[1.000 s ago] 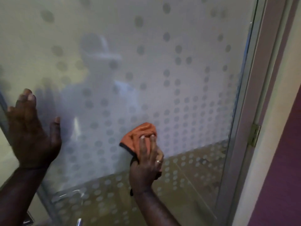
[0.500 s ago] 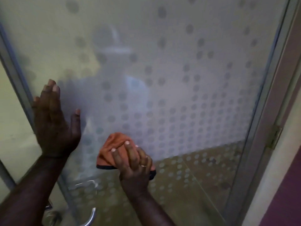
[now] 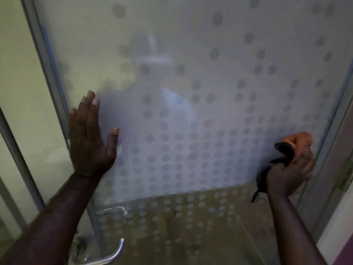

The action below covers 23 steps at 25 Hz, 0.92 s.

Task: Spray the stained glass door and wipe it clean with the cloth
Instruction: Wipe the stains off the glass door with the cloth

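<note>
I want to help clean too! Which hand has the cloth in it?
The right hand, by the door's hinge side. It is curled round the orange cloth with a dark edge. The left hand lies flat on the glass door, holding nothing.

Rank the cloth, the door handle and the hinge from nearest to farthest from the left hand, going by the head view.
Measured from the left hand, pressed flat on the glass door:
1. Door handle: below the hand, at the door's lower left.
2. Cloth: across the pane, bunched in the right hand.
3. Hinge: on the frame at the far right edge, beyond the cloth.
</note>
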Each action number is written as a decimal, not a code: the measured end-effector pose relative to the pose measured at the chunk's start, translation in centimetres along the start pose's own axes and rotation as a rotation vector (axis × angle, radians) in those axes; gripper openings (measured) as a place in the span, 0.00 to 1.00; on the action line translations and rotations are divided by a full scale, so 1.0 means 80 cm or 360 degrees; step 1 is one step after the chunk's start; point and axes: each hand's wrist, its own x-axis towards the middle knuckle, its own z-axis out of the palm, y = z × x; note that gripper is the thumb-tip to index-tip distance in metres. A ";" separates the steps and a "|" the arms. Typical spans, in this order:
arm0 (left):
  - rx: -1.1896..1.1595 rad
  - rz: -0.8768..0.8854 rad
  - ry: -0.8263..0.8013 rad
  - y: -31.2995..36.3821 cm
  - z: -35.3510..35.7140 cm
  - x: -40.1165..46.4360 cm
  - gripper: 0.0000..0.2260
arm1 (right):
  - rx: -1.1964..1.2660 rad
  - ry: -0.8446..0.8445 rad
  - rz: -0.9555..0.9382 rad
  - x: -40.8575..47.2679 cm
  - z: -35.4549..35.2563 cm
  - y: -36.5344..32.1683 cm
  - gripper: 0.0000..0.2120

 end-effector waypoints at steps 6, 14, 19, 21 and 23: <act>-0.0013 0.0041 0.0003 -0.005 0.001 0.000 0.29 | 0.0180 0.0002 -0.0065 -0.099 0.012 -0.078 0.34; -0.0083 0.0007 -0.0033 -0.004 -0.006 0.001 0.30 | 0.0282 -0.0363 -0.0959 -0.265 0.020 -0.284 0.41; -0.0114 -0.0001 -0.0030 -0.004 -0.005 0.003 0.29 | 0.0192 -0.0123 -0.0921 -0.148 0.020 -0.292 0.38; -0.0131 0.0004 -0.0017 -0.004 -0.005 0.002 0.29 | 0.0109 -0.0019 -0.0773 -0.098 0.018 -0.272 0.37; -0.0143 0.0004 0.0001 -0.005 -0.004 0.002 0.29 | 0.0087 0.0042 -0.0593 -0.066 0.018 -0.247 0.36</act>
